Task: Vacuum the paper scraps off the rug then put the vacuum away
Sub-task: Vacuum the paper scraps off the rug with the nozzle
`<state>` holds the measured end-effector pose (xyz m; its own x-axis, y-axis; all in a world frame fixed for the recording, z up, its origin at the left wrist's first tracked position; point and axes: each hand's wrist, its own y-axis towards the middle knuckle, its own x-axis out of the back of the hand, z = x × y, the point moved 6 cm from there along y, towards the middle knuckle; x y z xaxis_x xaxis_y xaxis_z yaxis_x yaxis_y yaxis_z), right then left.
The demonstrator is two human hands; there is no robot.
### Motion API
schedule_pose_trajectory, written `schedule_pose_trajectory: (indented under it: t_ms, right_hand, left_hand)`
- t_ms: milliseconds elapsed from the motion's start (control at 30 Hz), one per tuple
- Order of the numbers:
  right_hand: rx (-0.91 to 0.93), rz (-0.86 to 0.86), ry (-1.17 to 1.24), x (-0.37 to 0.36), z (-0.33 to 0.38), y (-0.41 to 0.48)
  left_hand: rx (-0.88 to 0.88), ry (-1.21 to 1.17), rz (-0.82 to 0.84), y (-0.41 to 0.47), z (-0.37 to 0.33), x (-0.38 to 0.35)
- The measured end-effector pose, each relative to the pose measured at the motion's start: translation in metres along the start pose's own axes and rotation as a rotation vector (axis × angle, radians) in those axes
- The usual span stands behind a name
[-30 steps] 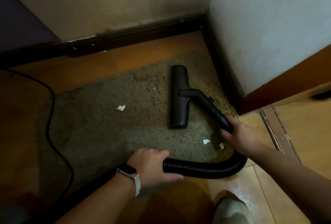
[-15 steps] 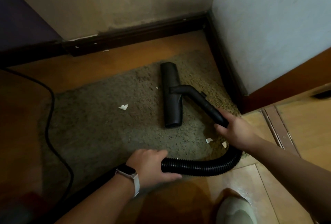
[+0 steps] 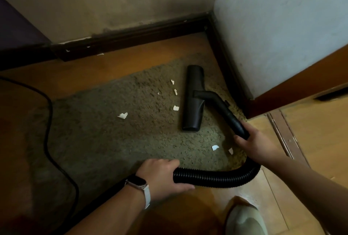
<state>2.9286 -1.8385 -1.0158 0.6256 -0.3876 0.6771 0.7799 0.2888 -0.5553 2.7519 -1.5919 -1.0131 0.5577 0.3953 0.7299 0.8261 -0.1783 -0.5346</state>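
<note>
Clasped wand (image 3: 226, 110) in right hand (image 3: 253, 141), hose (image 3: 216, 176) in left hand (image 3: 162, 175); found scraps (image 3: 176, 108) just left of lengthwise floor head (image 3: 193, 103)

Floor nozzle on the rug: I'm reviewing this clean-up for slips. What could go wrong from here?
The two paper scraps by the right hand on the wand lie behind the floor nozzle, close to the hose bend; the hose may drag them off the rug. The power cord lies along the rug's left side, so a sweep toward the lone scrap could snag it.
</note>
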Motion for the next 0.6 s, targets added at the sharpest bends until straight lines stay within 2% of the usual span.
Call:
schedule_pose_trajectory:
  t_ms: [100, 600]
  right_hand:
    - [-0.007, 0.045, -0.064, -0.005, 0.01, 0.021]
    - [0.241, 0.102, -0.254, -0.021, 0.079, 0.081]
  left_hand:
    - [0.044, -0.006, 0.006, -0.003, 0.01, 0.004]
    - [0.156, -0.002, -0.125, -0.017, 0.029, 0.019]
